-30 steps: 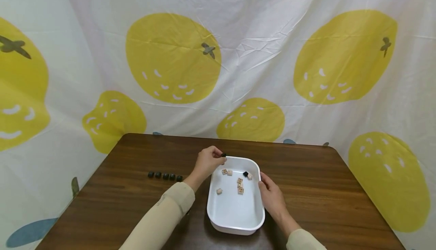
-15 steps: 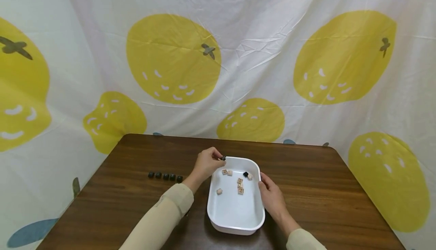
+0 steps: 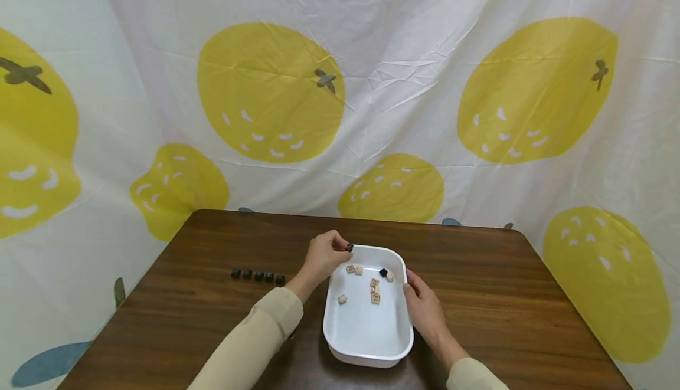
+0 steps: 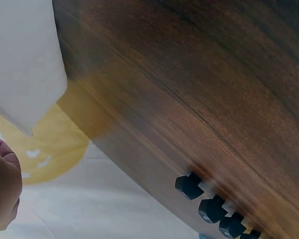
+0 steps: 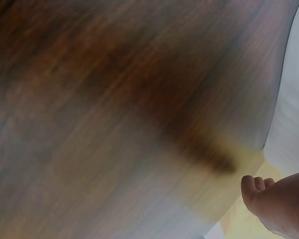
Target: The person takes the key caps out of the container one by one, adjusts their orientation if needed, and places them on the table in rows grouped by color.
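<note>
My left hand [image 3: 324,254] pinches a small black faceted block [image 3: 349,248] between thumb and fingertips, over the far left corner of a white tray [image 3: 366,351]. My right hand [image 3: 425,304] holds the tray's right side, with the thumb at the rim. Inside the tray lie several small beige blocks [image 3: 375,298], some with brown markings, and one black block [image 3: 383,272] beside a beige one. At the edges of the wrist views, only part of the left hand [image 4: 4,184] and of the right hand [image 5: 278,204] shows.
Left of the tray, several black blocks [image 3: 258,275] stand in a row on the dark wooden table [image 3: 499,295]. They also show as faceted black blocks [image 4: 212,211] in the left wrist view. A white curtain [image 3: 393,107] with yellow lemons hangs behind the table.
The black block in my left fingertips has tipped and come slightly lower at the tray's far left corner. My right hand and the tray have stayed in place.
</note>
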### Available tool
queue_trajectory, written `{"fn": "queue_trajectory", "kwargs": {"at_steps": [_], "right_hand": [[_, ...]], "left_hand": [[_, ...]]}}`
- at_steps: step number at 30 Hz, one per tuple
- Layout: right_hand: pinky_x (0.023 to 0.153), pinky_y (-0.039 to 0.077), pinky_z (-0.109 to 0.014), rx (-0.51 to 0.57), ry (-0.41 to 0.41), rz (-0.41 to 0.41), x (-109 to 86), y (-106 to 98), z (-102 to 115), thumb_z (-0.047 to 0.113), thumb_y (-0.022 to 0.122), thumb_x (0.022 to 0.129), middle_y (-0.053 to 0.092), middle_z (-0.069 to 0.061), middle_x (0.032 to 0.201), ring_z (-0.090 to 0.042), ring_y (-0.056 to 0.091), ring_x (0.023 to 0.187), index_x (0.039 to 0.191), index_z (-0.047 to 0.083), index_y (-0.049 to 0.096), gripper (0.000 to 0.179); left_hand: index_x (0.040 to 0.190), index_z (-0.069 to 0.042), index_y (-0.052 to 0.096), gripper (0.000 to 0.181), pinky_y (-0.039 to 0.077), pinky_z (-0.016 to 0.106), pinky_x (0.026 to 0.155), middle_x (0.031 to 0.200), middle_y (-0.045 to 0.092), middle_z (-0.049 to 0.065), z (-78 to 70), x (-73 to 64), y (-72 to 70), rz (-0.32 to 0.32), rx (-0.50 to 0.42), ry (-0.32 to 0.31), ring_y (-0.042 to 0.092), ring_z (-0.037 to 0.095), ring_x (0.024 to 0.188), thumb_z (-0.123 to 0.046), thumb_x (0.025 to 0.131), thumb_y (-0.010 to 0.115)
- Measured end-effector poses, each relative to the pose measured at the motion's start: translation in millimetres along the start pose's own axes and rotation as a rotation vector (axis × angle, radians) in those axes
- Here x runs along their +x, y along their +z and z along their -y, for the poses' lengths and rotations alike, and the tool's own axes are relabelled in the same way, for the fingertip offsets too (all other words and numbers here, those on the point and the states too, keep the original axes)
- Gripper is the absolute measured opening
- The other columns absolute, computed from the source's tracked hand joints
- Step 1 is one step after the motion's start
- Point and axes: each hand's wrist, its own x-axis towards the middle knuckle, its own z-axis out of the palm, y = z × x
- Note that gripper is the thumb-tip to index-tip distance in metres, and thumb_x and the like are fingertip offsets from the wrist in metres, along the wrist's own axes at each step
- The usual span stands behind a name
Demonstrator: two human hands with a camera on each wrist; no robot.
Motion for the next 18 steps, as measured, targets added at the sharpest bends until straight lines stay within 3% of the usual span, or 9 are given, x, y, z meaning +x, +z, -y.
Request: {"fn": "queue_trajectory", "kwargs": {"at_steps": [6,13,18], "right_hand": [[0.106,0.037,-0.056,-0.001,-0.001,-0.001,-0.6,-0.1,0.5,0.02,0.044,0.105,0.051,-0.024,0.142,-0.041,0.047,0.131,0.147,0.003,0.045,0.046],[0.105,0.038,-0.055,0.012,-0.013,-0.006,0.6,0.5,-0.3,0.02,0.045,0.105,0.052,-0.024,0.14,-0.041,0.049,0.128,0.146,0.002,0.047,0.045],[0.103,0.041,-0.053,0.021,-0.022,-0.009,1.9,1.5,-1.8,0.019,0.046,0.104,0.053,-0.024,0.139,-0.039,0.052,0.125,0.145,0.002,0.047,0.044]], "left_hand": [[0.075,-0.011,0.059,0.026,0.045,0.027,0.059,0.073,0.059,-0.001,1.2,-1.9,-0.4,0.044,0.048,0.01,0.053,0.014,0.068,-0.015,0.079,0.084],[0.101,-0.007,0.068,0.028,0.051,0.028,0.066,0.085,0.063,0.002,2.8,-0.9,-5.9,0.056,0.021,0.03,0.057,0.014,0.074,-0.017,0.081,0.084],[0.101,-0.007,0.074,0.027,0.051,0.029,0.068,0.086,0.065,0.0,5.8,0.5,-15.6,0.037,0.097,0.063,0.058,0.014,0.076,-0.023,0.082,0.083]]}}
